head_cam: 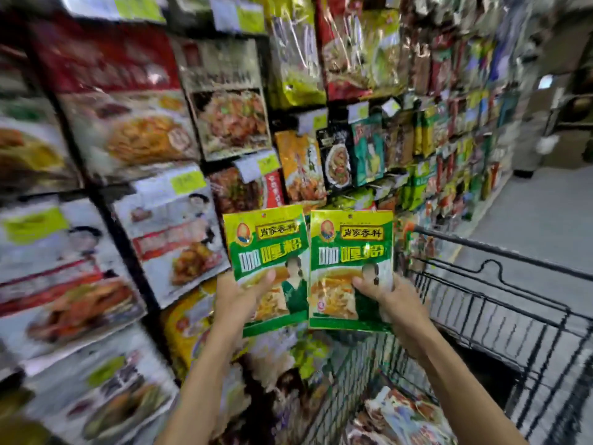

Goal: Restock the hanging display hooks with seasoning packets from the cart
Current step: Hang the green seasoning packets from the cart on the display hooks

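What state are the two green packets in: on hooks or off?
Off. The left hand grips the left green packet, the right hand the right green packet, both upright.

Left packet [266, 252], green: 肖家香料 is lettered in the top banner, and 咖喱粉 is printed below in large characters.
Right packet [351, 252]: the same two lines are carried.
Price tags [189, 183] and hanging packets [224, 101] behind: print is blurred and cannot be read.

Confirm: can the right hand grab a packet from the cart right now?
Probably not: the right hand grips a green packet. The cart packets lie below it, path unobstructed, once that hand is freed.
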A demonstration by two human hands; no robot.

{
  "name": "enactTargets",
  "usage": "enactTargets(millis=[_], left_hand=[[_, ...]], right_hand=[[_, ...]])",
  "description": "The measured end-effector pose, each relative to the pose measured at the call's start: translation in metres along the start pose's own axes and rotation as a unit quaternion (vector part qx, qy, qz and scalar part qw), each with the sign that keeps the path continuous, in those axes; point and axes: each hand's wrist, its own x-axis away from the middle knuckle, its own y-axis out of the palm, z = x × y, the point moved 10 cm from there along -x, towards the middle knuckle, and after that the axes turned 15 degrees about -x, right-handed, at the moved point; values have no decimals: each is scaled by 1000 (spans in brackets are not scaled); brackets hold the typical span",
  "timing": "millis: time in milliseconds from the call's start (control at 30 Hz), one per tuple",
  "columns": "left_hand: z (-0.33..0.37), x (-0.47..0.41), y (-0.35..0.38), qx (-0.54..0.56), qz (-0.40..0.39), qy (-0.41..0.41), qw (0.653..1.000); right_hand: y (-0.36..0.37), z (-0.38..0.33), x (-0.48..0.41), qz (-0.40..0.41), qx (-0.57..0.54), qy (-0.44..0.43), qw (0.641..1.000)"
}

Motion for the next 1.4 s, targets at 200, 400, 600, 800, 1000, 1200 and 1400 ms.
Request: enactTargets(millis=[200,400,600,800,1000,1200,1400], left_hand=[[60,29,-166,-15,125,32,992],[103,70,-323,-62,248,80,963],[125,108,-445,-107,328,100,933],[123,132,-528,-141,392,91,905],[138,131,-549,-198,414,125,880],[141,124,-549,-202,432,129,870],[147,119,-543,-196,453,140,858]], right_hand=[[154,-62,36,-136,-33,-15,990],[306,-104,86,-275,-55,-60,958],[429,-115,140,-347,-71,-65,933],[512,-117,170,-384,-87,-60,917],[549,-120,153,-370,-84,-41,924],[571,-124,138,-375,-76,-27,924],[576,-121,128,-400,-60,-12,914]])
